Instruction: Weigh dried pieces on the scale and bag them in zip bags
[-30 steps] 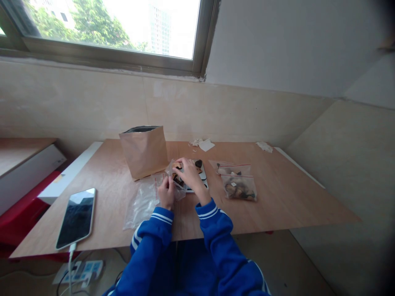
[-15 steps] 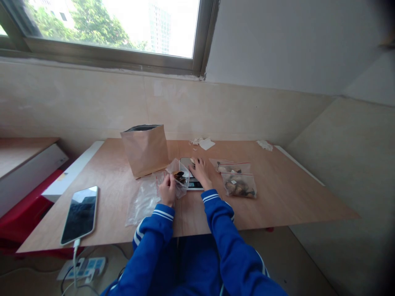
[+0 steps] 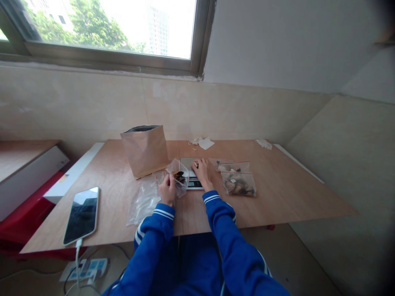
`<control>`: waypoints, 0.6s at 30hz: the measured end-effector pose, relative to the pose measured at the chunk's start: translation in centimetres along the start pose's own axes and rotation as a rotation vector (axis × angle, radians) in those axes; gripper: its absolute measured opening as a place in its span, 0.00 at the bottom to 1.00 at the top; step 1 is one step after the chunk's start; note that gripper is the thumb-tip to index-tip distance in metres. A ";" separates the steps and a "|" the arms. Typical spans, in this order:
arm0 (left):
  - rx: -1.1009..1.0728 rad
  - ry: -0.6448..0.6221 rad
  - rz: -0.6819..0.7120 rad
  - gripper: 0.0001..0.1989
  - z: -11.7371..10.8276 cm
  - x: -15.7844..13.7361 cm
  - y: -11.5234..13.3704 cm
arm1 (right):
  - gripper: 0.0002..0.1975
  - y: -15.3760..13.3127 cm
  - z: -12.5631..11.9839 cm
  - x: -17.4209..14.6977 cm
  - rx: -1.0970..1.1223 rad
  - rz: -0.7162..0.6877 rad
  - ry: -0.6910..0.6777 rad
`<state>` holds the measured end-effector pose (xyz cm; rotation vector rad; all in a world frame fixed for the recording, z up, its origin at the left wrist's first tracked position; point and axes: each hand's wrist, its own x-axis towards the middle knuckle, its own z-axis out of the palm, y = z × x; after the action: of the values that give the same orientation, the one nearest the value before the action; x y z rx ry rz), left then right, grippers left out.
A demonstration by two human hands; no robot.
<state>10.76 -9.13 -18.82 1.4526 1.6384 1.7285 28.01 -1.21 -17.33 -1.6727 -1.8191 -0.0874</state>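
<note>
My left hand (image 3: 167, 190) pinches the rim of a clear zip bag (image 3: 185, 190), whose mouth stands open. Dark brown dried pieces (image 3: 179, 176) show inside it. Over a flat digital scale (image 3: 187, 161) with a small display at its near edge, my right hand (image 3: 203, 173) has its fingers curled at the plate. A small pale dried piece (image 3: 196, 164) shows at those fingertips, too small to name its kind. Under and left of my left hand lie clear plastic bags (image 3: 144, 203) with nothing visible in them.
A brown kraft pouch (image 3: 145, 152) stands open behind the bags. Two filled zip bags (image 3: 239, 185) of dried brown pieces lie to the right. A phone (image 3: 82, 216) on a charging cable lies near the left edge. Paper scraps (image 3: 206, 143) rest along the wall.
My right hand has shifted slightly right across the scale plate, its fingers more curled at the small pale piece. My left hand keeps holding the bag in the same place.
</note>
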 end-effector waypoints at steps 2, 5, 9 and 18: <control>0.001 0.000 -0.002 0.19 0.0 0.0 0.0 | 0.10 -0.1 -0.2 -0.1 0.017 0.011 0.022; 0.009 -0.001 -0.004 0.19 0.0 0.0 -0.1 | 0.11 -0.5 -0.5 0.0 0.093 0.006 0.071; 0.000 -0.006 0.002 0.19 0.1 0.0 -0.3 | 0.11 -2.5 -1.8 0.5 0.394 -0.066 0.115; -0.064 -0.030 -0.014 0.20 0.2 0.1 -0.9 | 0.13 -8.0 -4.7 1.3 0.627 -0.226 0.018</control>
<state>10.55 -8.74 -19.60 1.4278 1.5604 1.7274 22.70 -3.67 -10.02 -1.0246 -1.7702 0.3383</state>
